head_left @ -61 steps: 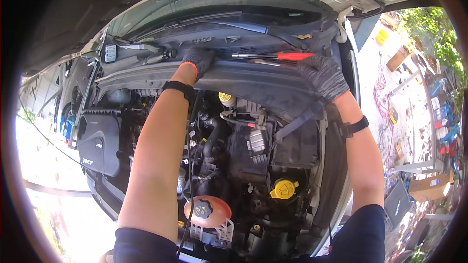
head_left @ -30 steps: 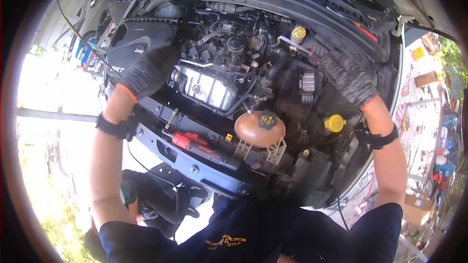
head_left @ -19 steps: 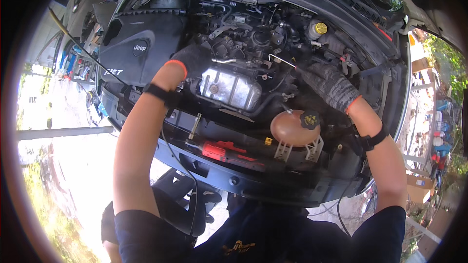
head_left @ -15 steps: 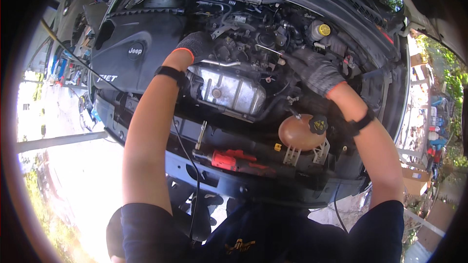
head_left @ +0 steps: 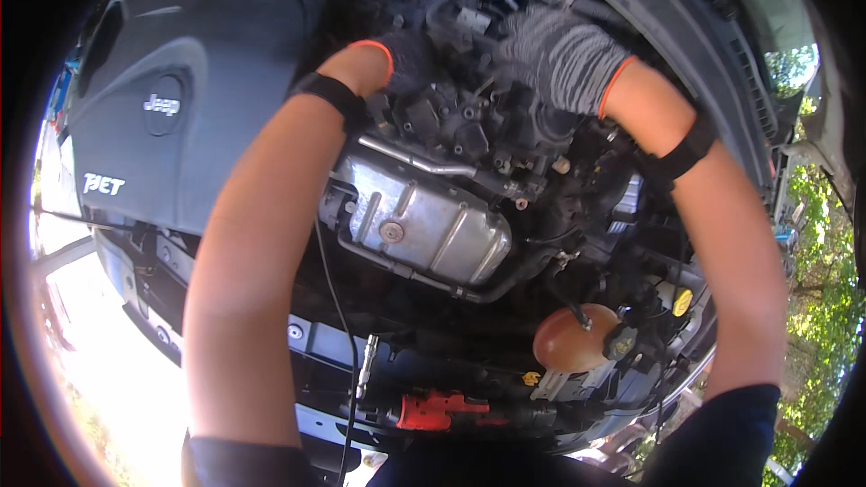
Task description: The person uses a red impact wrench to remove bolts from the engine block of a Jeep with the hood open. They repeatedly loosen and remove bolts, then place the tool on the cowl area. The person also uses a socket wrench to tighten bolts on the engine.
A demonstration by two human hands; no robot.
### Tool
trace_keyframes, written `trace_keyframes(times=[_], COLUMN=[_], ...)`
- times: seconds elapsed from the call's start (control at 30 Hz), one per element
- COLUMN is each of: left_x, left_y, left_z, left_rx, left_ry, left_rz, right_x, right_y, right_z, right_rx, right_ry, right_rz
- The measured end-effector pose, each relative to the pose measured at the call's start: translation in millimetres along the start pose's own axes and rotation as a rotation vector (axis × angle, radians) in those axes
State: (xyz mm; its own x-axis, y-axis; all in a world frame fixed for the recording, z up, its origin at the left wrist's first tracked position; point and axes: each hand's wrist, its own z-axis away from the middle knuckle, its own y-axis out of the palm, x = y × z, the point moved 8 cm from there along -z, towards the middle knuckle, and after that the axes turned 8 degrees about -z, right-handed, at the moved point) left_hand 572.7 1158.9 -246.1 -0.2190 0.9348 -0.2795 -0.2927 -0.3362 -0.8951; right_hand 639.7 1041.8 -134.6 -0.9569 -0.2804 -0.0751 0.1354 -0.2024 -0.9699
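My left hand (head_left: 406, 63), in a dark knit glove with an orange cuff, reaches into the top rear of the engine (head_left: 465, 126), beside the black air box (head_left: 207, 54); its fingers are hidden among dark parts. My right hand (head_left: 555, 54), in a grey mottled glove, is just to the right over hoses and fittings. Its fingertips are blurred and hidden, so I cannot tell whether either hand holds anything. Below both hands lie a bent metal pipe (head_left: 419, 162) and a silver metal shield (head_left: 424, 234).
A red power tool (head_left: 442, 411) and a metal socket extension (head_left: 368, 362) rest on the front crossmember. An orange-brown reservoir (head_left: 570, 343) sits at lower right, with a yellow cap (head_left: 681, 302) beyond. A black cable (head_left: 336, 298) hangs past my left forearm. Bright ground and greenery border the car.
Both hands have left the cowl for the engine and drawn closer together. My view has moved nearer. The thin bent metal tool seen in my right hand earlier is now out of sight.
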Motion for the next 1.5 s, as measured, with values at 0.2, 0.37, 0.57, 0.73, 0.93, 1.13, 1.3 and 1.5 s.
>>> trace_keyframes(times=[0.2,0.37,0.57,0.73,0.93,1.13,1.3,1.5], left_x=[32.9,16.5,26.5,18.0,52.6,27.7,36.9,16.3], left_y=[37.2,38.6,47.4,28.6,45.3,47.7,41.2,19.3], left_z=[-14.2,-10.5,0.4,-21.1,5.1,-17.6,-6.9,-9.3], left_rx=[-0.216,-0.087,-0.381,-0.31,-0.104,-0.349,-0.209,-0.135], left_ry=[0.285,0.381,0.55,0.475,0.336,0.633,0.409,0.263], left_rz=[-0.231,-0.418,-0.602,-0.291,0.029,-0.405,-0.221,0.077], right_x=[4.0,-21.3,-20.3,-21.0,2.9,0.4,12.5,17.7], right_y=[17.1,25.9,9.1,-0.7,0.2,3.4,-1.0,-10.6], right_z=[-47.3,-45.1,-47.3,-33.3,-58.0,-46.1,-61.7,-50.1], right_rx=[0.151,0.132,0.167,0.156,0.081,0.123,0.081,0.103], right_ry=[-0.112,0.017,0.035,0.059,-0.066,-0.041,-0.173,-0.1], right_rz=[0.016,-0.166,-0.214,-0.132,-0.098,-0.005,0.068,0.092])
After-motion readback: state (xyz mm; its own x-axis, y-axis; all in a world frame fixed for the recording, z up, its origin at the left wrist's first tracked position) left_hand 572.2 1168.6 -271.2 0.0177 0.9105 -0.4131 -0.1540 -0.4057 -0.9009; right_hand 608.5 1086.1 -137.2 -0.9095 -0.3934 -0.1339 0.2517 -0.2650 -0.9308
